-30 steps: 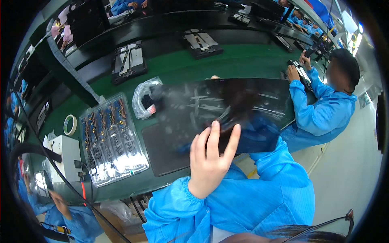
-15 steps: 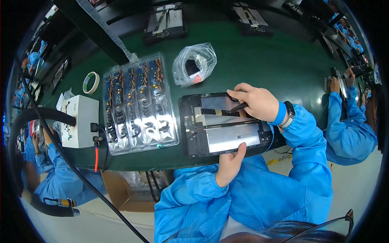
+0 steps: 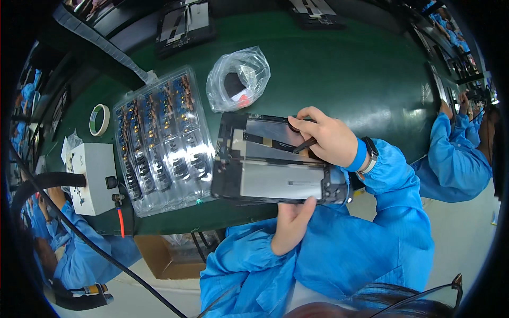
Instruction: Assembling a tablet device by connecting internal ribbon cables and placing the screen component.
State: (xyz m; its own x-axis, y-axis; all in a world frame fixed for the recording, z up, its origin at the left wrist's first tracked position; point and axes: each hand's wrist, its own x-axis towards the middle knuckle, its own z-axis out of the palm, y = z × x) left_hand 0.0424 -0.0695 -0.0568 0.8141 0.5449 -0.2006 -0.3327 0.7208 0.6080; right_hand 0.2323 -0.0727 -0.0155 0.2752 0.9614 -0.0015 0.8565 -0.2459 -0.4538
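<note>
Tweezers (image 3: 303,145), dark and slim, sit pinched in the right hand (image 3: 327,139), thumb and forefinger closed narrowly around them, their tips down on the upper half of an opened flat device panel (image 3: 275,164). That panel lies at the near edge of the green workbench (image 3: 339,69), tilted slightly, its silvery rectangular plate facing up and a dark frame around it. The left hand (image 3: 290,225) comes up from below, thumb over the panel's near rim and the other fingers hidden beneath, so it grips the edge and steadies it; how far those hidden fingers curl cannot be told.

Just left of the panel lies a clear blister tray (image 3: 161,143) with rows of small copper-toned parts, touching or nearly touching the panel's left end. Behind it a crumpled clear plastic bag (image 3: 237,78) holds something dark with a red spot. Further left are a roll of tape (image 3: 98,119) and a white box (image 3: 94,177) with a red lead. A co-worker's blue sleeve (image 3: 456,153) reaches onto the bench at the far right.

To work well here, it seems best to keep the panel pinned flat by the lower hand, hold the tweezers low and near their tips, and press lightly so the thin part under them is not scratched or bent.
</note>
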